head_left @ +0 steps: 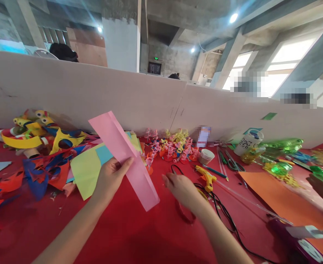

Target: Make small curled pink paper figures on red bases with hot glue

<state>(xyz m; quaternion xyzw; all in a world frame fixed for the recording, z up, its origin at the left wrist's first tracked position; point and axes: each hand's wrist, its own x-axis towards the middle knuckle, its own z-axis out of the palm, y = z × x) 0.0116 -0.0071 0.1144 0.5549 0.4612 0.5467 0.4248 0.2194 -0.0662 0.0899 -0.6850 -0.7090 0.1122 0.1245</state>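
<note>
My left hand (113,174) is closed on a long strip of pink paper (134,167), thumb on top. The strip slants from upper left to lower right above the red table, with a crease along one long edge. To the right of the strip, my right hand (179,187) has its fingers curled in; what they hold, if anything, is hidden. Just below it shows a red loop (186,214), like a handle, and a dark loop (176,168) shows behind the fingers. A yellow glue gun (207,179) lies to the right of this hand.
Coloured paper sheets (84,172) and cut-out shapes (40,176) lie at left. Small pink and yellow spiral pieces (178,146) stand behind. A white cup (206,156), scissors (234,161), orange sheet (285,205) and power strip (299,238) lie right. Another person's hand (322,189) shows at the right edge.
</note>
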